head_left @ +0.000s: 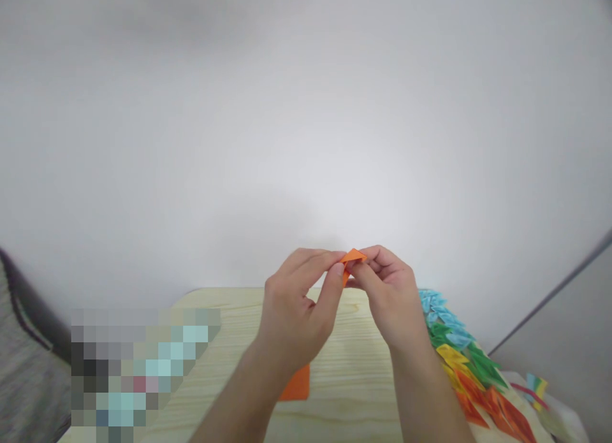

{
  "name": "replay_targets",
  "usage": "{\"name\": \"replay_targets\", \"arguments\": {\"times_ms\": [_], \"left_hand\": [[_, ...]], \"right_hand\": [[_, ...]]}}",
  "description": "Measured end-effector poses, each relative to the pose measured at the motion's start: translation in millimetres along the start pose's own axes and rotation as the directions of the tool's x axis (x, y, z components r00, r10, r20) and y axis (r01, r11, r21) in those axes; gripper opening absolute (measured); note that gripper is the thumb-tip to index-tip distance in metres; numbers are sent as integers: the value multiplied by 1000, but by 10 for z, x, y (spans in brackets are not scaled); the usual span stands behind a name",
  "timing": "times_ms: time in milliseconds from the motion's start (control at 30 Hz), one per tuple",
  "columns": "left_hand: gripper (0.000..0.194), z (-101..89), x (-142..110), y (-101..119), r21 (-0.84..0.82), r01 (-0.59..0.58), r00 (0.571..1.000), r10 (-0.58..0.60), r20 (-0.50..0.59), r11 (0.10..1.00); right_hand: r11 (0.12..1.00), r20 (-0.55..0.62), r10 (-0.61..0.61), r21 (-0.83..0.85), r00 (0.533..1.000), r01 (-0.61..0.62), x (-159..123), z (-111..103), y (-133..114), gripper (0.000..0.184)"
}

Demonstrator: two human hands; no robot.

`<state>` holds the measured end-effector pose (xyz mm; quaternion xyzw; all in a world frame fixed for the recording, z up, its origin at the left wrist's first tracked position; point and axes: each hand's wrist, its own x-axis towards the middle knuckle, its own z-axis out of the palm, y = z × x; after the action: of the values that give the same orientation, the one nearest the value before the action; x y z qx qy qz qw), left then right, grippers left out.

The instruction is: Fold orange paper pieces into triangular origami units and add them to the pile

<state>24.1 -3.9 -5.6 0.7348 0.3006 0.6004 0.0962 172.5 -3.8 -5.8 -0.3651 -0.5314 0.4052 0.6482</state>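
Note:
A small folded piece of orange paper point(354, 256) is held up above the far part of the table, between both hands. My left hand point(306, 296) pinches its left edge between thumb and fingers. From the other side, my right hand point(389, 283) grips it too, with the thumb against the fold and the fingers curled behind. On the tabletop, partly hidden under my left forearm, lies a flat orange sheet of paper point(297, 385).
The pale wood-grain table point(215, 360) meets a white wall. Along its right side lie folded paper pieces in blue point(444, 319), green point(485, 365), yellow point(452, 357) and orange point(507, 411). A whitish container point(567, 417) stands beyond. A blurred patch covers the left side; grey fabric point(29, 373) is beside it.

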Motion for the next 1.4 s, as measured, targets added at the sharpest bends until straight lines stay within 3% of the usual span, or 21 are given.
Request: {"name": "replay_targets", "arguments": {"times_ms": [167,600,767,900,1067,1233,1400], "left_hand": [[31,119,-46,-40,119,-82,997,83,1,989],[32,196,-66,-76,153,13,999,-6,-47,988],[30,194,-51,-77,87,141,990,-140,-17,986],[27,164,-23,-74,79,153,988,-152,-12,985],[29,160,-8,-59,60,152,988,-153,12,987],[20,158,0,-57,18,236,972,-236,2,971],[15,105,32,-91,-4,273,961,-273,-31,962]], "right_hand": [[996,-103,-48,-76,994,40,0,19,44,20],[998,-166,-40,-57,985,31,25,-2,84,24],[996,-123,-50,-86,991,39,40,-3,92,21],[994,-106,-46,-100,993,36,49,0,108,17],[999,-74,-25,-24,997,23,46,-5,107,11],[995,-44,64,85,997,-60,71,1,141,13],[993,42,96,-68,994,-93,79,-43,86,21]]}}
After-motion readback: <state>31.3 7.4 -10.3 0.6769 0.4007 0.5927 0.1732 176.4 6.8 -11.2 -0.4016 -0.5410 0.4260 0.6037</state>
